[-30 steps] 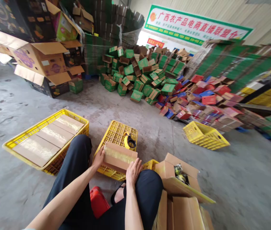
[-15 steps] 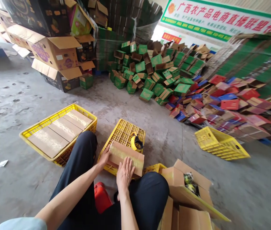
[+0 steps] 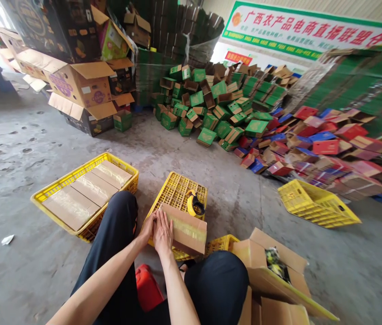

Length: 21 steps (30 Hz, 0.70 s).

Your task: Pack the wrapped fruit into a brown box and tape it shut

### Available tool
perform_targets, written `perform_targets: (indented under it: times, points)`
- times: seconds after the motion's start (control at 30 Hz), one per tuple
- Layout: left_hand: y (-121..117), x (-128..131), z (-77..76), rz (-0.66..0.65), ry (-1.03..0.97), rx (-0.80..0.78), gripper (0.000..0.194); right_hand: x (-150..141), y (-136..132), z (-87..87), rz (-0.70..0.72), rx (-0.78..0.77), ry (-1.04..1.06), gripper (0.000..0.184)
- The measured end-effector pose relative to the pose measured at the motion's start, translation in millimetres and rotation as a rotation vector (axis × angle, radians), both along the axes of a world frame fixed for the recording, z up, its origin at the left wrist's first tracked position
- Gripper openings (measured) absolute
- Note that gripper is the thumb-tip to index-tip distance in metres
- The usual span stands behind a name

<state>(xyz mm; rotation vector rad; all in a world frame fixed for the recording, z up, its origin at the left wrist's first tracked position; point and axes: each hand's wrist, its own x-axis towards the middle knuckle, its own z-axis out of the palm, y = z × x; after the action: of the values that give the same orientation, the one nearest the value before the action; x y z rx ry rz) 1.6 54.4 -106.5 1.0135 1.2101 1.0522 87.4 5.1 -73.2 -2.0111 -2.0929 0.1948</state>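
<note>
A small brown cardboard box [image 3: 188,230] with clear tape along its top rests on an upturned yellow crate [image 3: 177,192] between my knees. My left hand [image 3: 148,228] grips the box's left end. My right hand [image 3: 163,233] lies flat over the same left end, fingers together, pressing on the tape. A yellow tape dispenser [image 3: 195,204] sits on the crate just behind the box.
A yellow crate [image 3: 50,194] holding several taped boxes stands at my left. An open carton [image 3: 272,266] with dark contents is at my right, another yellow crate [image 3: 317,208] beyond it. Piles of green, red and blue boxes fill the back. A red stool [image 3: 147,286] is under me.
My right hand has slid leftward along the box top, from its right side to the left end beside my left hand. The view has tilted down slightly.
</note>
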Motion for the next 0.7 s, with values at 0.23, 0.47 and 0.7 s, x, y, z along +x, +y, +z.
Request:
perform_targets:
  times: [0.23,0.47,0.7]
  points:
    - [-18,-3,-6.7,-0.133,0.368,0.241,0.061,40,-18,4.1,-0.149,0.005,-0.01,0.057]
    - [-27,0,-2.5,-0.294,0.688,0.492,0.061,103,-56,1.7,-0.404,-0.01,-0.053,0.059]
    - [-28,-1,3.3,-0.292,0.735,0.522,0.065,140,-65,-12.1,-0.626,0.103,0.178,0.08]
